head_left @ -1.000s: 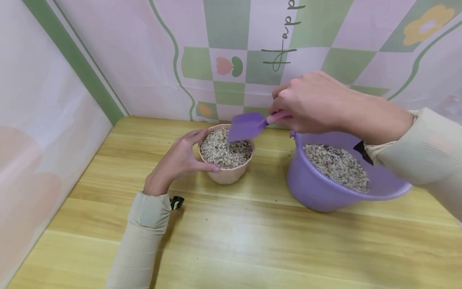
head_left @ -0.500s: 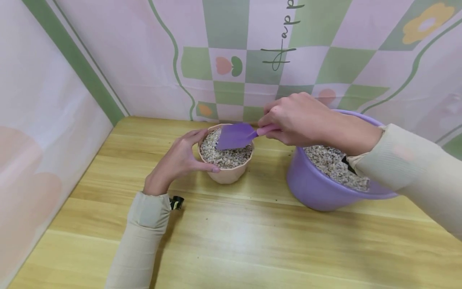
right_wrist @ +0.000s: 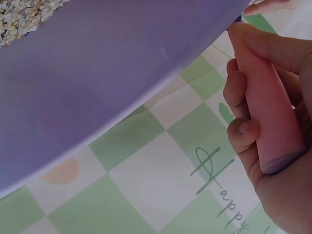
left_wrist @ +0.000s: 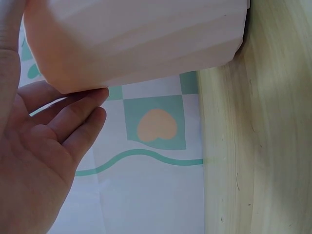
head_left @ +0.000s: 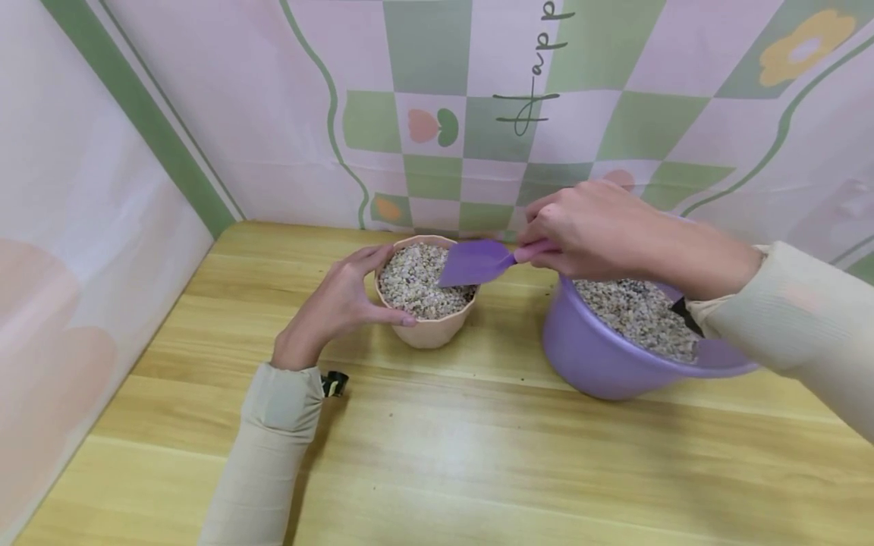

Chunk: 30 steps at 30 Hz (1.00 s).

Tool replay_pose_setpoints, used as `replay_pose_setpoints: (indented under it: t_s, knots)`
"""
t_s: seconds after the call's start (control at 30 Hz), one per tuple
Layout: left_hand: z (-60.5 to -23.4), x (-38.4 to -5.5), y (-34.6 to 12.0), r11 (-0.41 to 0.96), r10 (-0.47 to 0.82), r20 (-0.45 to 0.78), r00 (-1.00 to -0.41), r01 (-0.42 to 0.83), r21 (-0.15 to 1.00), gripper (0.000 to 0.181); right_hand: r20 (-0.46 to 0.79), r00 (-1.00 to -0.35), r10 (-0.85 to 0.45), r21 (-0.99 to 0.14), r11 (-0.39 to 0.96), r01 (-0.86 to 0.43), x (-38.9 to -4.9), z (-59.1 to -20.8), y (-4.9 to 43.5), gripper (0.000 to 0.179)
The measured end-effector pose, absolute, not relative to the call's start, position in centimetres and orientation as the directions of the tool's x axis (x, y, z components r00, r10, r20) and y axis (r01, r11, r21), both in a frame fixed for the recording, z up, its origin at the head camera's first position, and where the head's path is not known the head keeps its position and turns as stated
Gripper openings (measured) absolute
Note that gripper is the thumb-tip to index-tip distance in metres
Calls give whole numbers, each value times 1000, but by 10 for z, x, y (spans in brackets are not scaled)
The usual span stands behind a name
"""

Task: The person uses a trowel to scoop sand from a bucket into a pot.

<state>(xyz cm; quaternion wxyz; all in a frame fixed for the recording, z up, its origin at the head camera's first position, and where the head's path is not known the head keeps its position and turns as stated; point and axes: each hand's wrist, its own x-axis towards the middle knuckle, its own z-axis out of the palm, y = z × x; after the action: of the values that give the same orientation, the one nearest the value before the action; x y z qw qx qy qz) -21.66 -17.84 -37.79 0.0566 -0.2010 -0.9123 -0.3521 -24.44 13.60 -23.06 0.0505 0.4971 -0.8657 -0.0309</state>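
A faceted peach flowerpot [head_left: 430,334] stands on the table, filled close to its rim with pale gravel [head_left: 419,284]. My left hand [head_left: 341,299] holds the pot from the left, thumb along the near rim and fingers round the far side; in the left wrist view several fingertips [left_wrist: 100,97] lie against its wall. My right hand [head_left: 594,231] grips the pink handle [right_wrist: 273,107] of a small trowel. Its purple blade [head_left: 478,263] overlaps the right part of the pot's rim and gravel in the head view.
A large purple bucket [head_left: 594,356] with more gravel [head_left: 635,318] stands to the right, under my right forearm. Behind the table hangs a checked, flowered cloth [head_left: 437,174]. Bare wooden tabletop [head_left: 437,455] lies in front, with a few stray grains.
The trowel first moved left and down over the pot's gravel, then back right toward the rim. My left hand and the pot have stayed in place.
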Motion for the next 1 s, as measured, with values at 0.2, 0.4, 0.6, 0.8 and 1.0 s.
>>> replay_pose_setpoints:
  t_s: [0.2, 0.4, 0.6, 0.8, 1.0]
  knots:
    - [-378, -217, -178, 669, 324, 244, -914, 404, 624, 120, 99, -457, -884, 100, 466, -879, -240, -229, 137, 9]
    - [-377, -216, -178, 661, 326, 241, -914, 403, 633, 120, 143, -425, -894, 65, 438, -897, -239, -237, 122, 12]
    - [-379, -216, -178, 654, 322, 241, -916, 399, 643, 119, 130, -421, -898, 61, 432, -900, -243, -246, 109, 24]
    - [-381, -217, -179, 637, 326, 271, -906, 422, 645, 118, 118, -437, -892, 66, 446, -892, -249, -249, 104, 20]
    - [-380, -218, -179, 638, 326, 268, -906, 421, 645, 119, 95, -488, -867, 62, 495, -867, -254, -250, 106, 5]
